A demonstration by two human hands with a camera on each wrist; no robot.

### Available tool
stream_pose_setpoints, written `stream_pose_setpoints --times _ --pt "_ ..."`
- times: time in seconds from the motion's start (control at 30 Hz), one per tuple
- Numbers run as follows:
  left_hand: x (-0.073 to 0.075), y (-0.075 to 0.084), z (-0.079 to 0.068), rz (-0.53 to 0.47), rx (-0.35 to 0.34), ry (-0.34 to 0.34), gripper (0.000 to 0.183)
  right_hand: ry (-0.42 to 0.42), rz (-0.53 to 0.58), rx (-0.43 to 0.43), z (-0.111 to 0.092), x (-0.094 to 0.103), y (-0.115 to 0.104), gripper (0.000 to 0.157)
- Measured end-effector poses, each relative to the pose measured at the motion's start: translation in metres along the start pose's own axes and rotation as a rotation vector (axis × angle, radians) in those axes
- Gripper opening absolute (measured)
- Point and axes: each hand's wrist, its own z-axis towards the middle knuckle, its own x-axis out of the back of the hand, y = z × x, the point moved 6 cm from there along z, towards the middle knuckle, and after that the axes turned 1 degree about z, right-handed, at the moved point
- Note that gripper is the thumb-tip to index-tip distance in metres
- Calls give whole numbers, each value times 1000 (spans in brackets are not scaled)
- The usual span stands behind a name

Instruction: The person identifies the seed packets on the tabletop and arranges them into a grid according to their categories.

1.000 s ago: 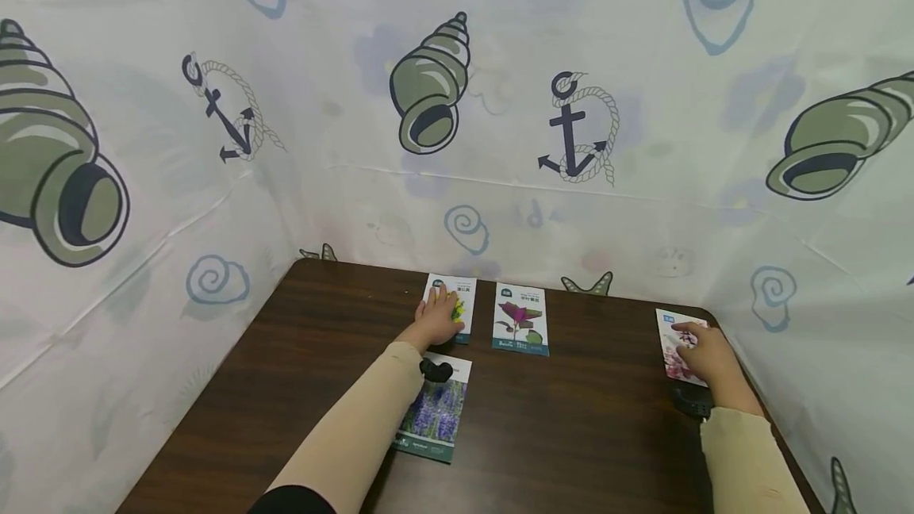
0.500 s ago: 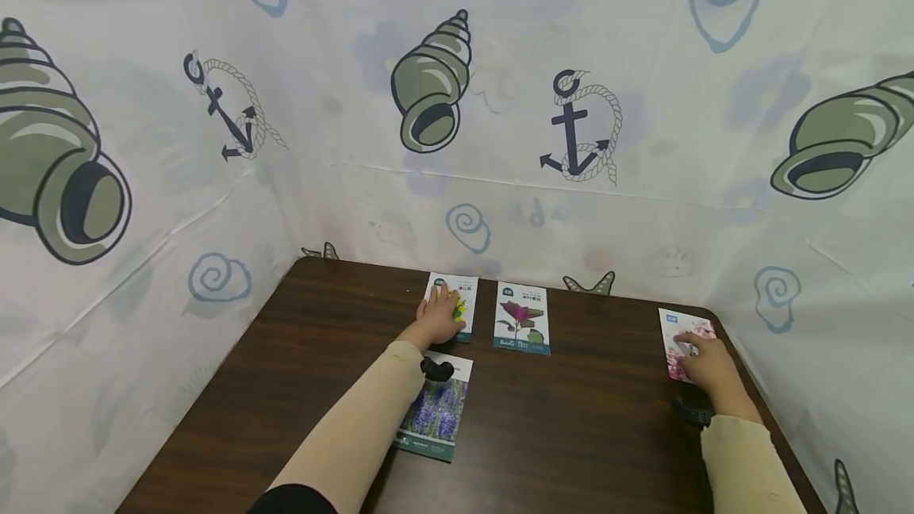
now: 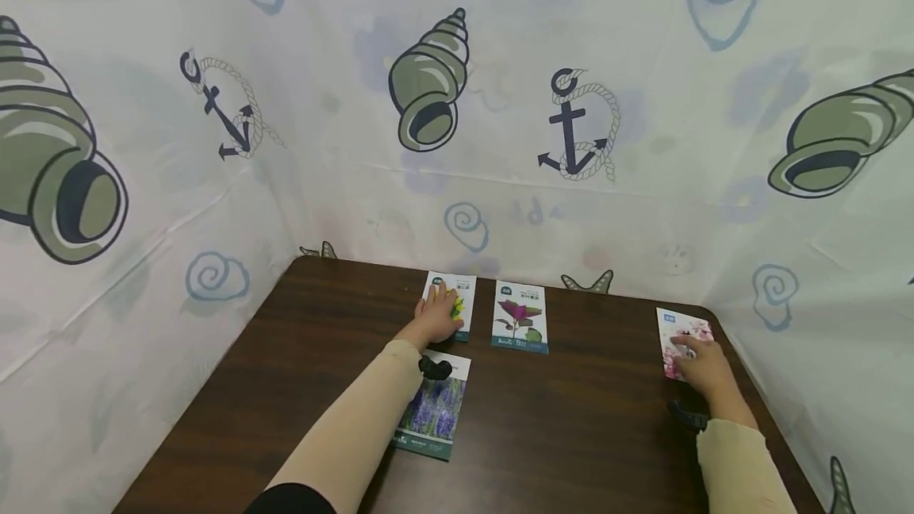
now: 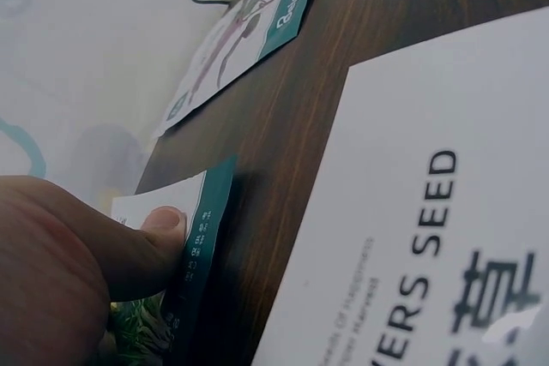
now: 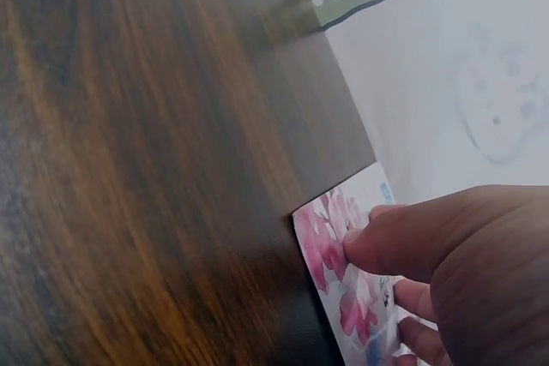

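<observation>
My left hand (image 3: 437, 320) rests with spread fingers on a seed packet with yellow flowers (image 3: 466, 292) at the table's far side. In the left wrist view, the thumb lies across that packet near its green lower band. A packet with a magenta plant (image 3: 520, 320) lies just right of it. Partly under my left forearm is a larger purple-flower packet (image 3: 435, 411), its large lettering close up in the left wrist view. At the far right, my right hand (image 3: 708, 367) touches a pink-blossom packet (image 3: 670, 335), its thumb and fingertips on the printed face.
The dark wood table (image 3: 571, 419) meets a pale curtain (image 3: 514, 101) printed with shells and anchors at its back and sides. A black strap (image 3: 435, 369) is on my left wrist, and another black strap (image 3: 689, 416) is on my right.
My right hand has shifted slightly left and down over the pink-blossom packet, uncovering more of its upper right corner. My left hand and the other packets have stayed put.
</observation>
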Motion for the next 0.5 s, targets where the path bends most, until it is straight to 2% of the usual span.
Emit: stream_pose_setpoints --times 0.23,0.5 --pt "-9 -6 -1 1 6 -3 85 -53 10 -41 -5 -7 0 55" --pt "-4 -4 0 -11 -9 22 85 -21 -29 19 -13 -10 -15 50"
